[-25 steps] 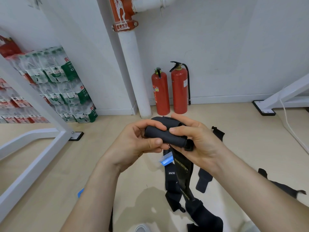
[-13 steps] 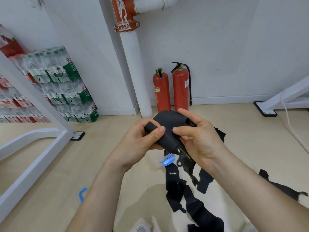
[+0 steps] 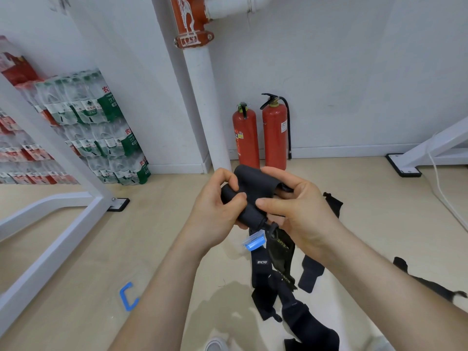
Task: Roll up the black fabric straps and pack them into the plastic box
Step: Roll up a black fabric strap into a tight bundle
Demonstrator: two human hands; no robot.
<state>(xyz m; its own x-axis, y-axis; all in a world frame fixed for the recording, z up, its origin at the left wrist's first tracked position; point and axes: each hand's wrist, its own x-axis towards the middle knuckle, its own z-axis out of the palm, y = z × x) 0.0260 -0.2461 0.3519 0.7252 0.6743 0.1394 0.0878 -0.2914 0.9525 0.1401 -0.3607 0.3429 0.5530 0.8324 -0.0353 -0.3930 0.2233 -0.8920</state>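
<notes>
Thicker than a second ago, when it was a slim tube, the black strap roll (image 3: 250, 196) is being wound between both hands at mid-frame, with a flap of fabric now folding over its top. The left hand (image 3: 215, 219) is gripping the roll's left end, its thumb pressing on the front. The right hand (image 3: 301, 214) is curling round the right end, its thumb meeting the fabric just beside the left thumb. The strap's loose tail (image 3: 260, 269) is hanging toward 6 o'clock, a blue tag (image 3: 254, 243) showing just below the roll, and is trailing down among more black straps (image 3: 309, 328) on the floor. Another strap (image 3: 430, 285) is lying at 4 o'clock. Two red fire extinguishers (image 3: 260, 138) are standing against the wall at 12 o'clock, and shrink-wrapped water bottles (image 3: 101, 127) are sitting stacked at 10 o'clock.
</notes>
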